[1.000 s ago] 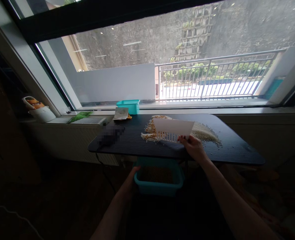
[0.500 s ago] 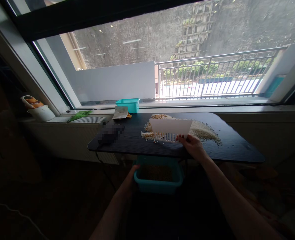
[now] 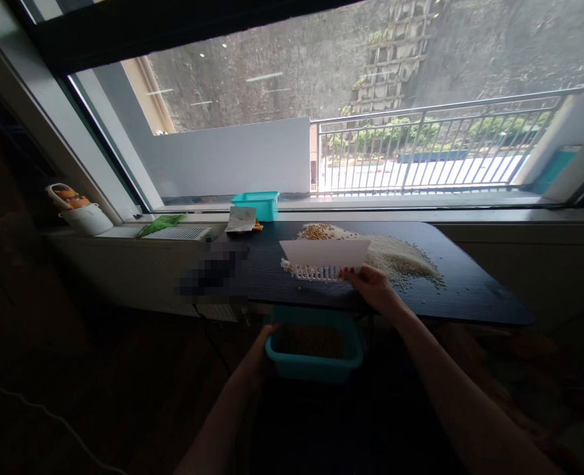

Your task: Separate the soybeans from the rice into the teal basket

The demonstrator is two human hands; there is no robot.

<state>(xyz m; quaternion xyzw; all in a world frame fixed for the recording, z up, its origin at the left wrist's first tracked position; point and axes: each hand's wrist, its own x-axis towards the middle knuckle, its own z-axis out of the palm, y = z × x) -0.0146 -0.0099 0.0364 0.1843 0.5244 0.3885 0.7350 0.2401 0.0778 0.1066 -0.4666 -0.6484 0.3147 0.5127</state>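
Note:
My right hand point(image 3: 371, 285) pinches the lower right corner of a white slotted scoop point(image 3: 324, 253), a flat-backed piece with a row of slots along its lower edge. The scoop stands tilted over the near side of the grain on the dark table. Around and behind it spread white rice-like grains point(image 3: 405, 257) and a patch of yellow-brown beans or kernels point(image 3: 318, 231). Below the table edge, my left hand point(image 3: 264, 346) grips the left rim of a teal plastic tub point(image 3: 316, 368). Brownish grains point(image 3: 311, 340) lie inside that tub, in shadow.
The dark table point(image 3: 480, 297) stands against the window sill. A second teal tub point(image 3: 266, 206) and a paper packet point(image 3: 241, 220) are at its back left. A blurred dark object point(image 3: 220, 267) lies at the left end. A white basket point(image 3: 86, 219) and green cloth point(image 3: 163, 225) rest on the radiator.
My right hand has moved the scoop left and slightly toward me, over the small near-left pile. My left hand stays on the tub's rim. The view has shifted slightly.

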